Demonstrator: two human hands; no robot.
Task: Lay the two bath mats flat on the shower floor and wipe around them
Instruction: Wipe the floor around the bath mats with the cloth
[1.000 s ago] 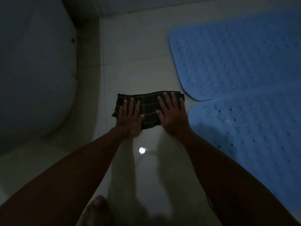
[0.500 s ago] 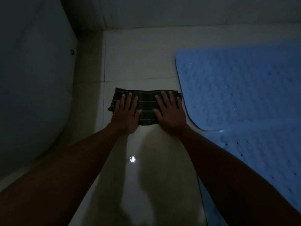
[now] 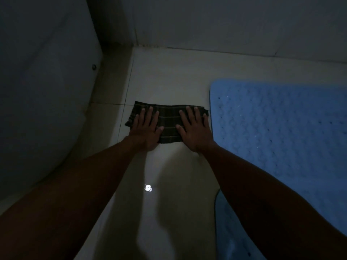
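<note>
Shower floor (image 3: 169, 76): pale glossy tiles in dim light, with dark grout lines crossing left of the cloth; a bare strip runs from the cloth's far edge to the wall, and another bare lane runs toward the camera between the two forearms.
Wall (image 3: 225, 21): meets the floor along a dark, grimy joint at the far side, with a corner at upper left.
White fixture (image 3: 41, 91): a large curved body filling the left side; its rounded edge bulges toward the cloth, leaving only a narrow band of floor between them.
Far bath mat (image 3: 281, 132): blue, bumpy and dotted with small holes, lying flat at right; its rounded left corner and straight left edge sit just beside the cloth's right end, and open floor lies between its far edge and the wall.
Near bath mat (image 3: 229, 237): blue, only a curved edge shows at lower right, mostly hidden behind the right forearm.
Cloth (image 3: 169, 126): dark plaid, folded into a wide strip, flat on the floor between fixture and far mat.
Left hand (image 3: 145, 128): grip spread, palm down, pressed flat on the cloth's left half.
Right hand (image 3: 195, 128): grip spread, palm down, flat on the cloth's right half, little finger near the mat's edge.
Glint (image 3: 148, 188): a small bright reflection on the floor between the forearms.
</note>
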